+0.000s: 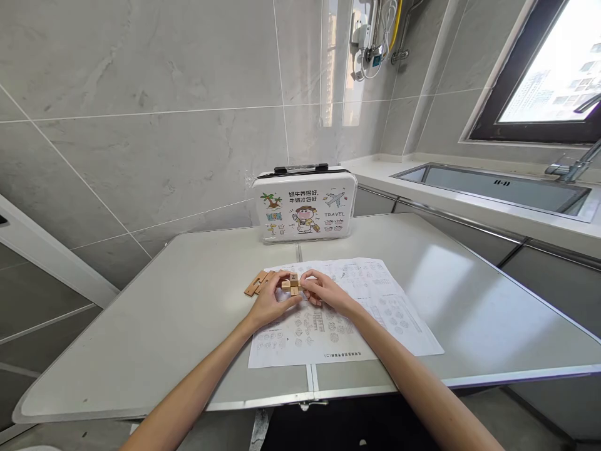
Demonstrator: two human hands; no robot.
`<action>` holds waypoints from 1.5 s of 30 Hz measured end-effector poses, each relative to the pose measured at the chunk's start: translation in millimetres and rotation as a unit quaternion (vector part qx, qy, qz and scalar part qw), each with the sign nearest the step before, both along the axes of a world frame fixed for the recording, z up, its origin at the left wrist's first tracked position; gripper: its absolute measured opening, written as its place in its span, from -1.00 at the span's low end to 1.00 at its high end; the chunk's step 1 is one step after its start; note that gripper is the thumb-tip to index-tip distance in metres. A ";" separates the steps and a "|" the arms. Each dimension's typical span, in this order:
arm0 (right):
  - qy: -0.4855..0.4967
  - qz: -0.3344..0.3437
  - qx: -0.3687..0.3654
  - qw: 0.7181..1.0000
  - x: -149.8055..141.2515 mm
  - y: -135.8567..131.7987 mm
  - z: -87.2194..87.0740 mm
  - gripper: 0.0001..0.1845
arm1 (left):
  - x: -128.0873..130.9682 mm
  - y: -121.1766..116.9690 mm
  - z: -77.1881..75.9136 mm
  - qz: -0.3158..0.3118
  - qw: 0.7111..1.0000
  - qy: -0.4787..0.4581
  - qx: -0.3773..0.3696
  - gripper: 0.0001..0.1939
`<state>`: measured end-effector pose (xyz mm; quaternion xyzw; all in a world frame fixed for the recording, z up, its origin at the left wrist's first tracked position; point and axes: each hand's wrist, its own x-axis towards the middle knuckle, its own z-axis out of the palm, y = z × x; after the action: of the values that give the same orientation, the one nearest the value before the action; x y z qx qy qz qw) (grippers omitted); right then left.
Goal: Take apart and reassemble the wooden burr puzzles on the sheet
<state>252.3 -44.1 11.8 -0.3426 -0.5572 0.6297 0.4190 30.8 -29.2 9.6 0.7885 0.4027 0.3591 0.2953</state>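
Observation:
Between my two hands is a small wooden interlocking puzzle (293,284), made of light blocks with a darker block marked with a character on top. My left hand (271,302) is closed round its left side, thumb below and fingers behind. My right hand (323,289) pinches its right side with thumb and fingers. Both hands are just above a printed instruction sheet (347,341), covered in small line drawings. Flat wooden pieces with slots (256,284) lie beyond my left hand, partly hidden by it.
A white case (305,216) with cartoon prints stands at the back of the folding table (154,338). A metal hinge seam runs down the table's middle. To the right are a counter with a sink (498,185) and a tap (575,164). A tiled wall rises behind.

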 end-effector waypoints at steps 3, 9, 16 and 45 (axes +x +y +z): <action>-0.025 -0.004 -0.011 1.000 -0.2 1.4 -2.3 -0.49 | -1.6 1.2 -3.3 0.006 1.000 -0.006 -0.010 -0.38; -0.041 0.018 -0.010 0.999 3.5 3.5 -4.8 -0.47 | -2.5 1.3 -3.7 0.008 1.000 -0.006 -0.015 -0.38; -0.048 0.049 -0.009 0.998 6.0 2.7 -3.3 -0.43 | -1.5 1.0 -2.3 0.011 1.000 -0.014 -0.015 -0.38; -0.064 -0.032 0.047 0.996 -1.8 2.8 -7.2 -0.49 | 0.3 -2.3 4.3 0.008 1.000 0.016 0.003 -0.41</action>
<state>250.5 -41.3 4.6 -0.3798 -0.6008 0.5656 0.4182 31.2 -31.5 14.0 0.7917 0.4128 0.3499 0.2837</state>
